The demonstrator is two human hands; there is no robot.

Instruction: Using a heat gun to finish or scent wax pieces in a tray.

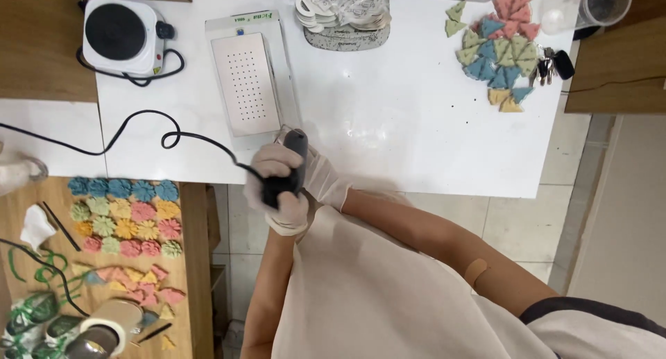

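Observation:
Both my hands wear white gloves and meet at the near edge of the white table point(416, 123). My left hand point(279, 192) wraps around the lower body of a black corded hand tool point(290, 166). My right hand point(325, 178) holds the same tool from the right side. The tool's upper end points toward the corner of a white flat device with a perforated plate point(246, 81). The tool's black cord point(149, 126) loops away to the left across the table. What the tool's tip touches is too small to tell.
A small white hot plate point(119, 33) sits at the far left. Coloured triangular pieces point(501, 50) lie far right beside keys point(553, 64) and a clear cup point(605, 2). Coloured flower-shaped pieces point(125, 217) and a tape roll point(111, 324) are on a wooden side table point(191, 262).

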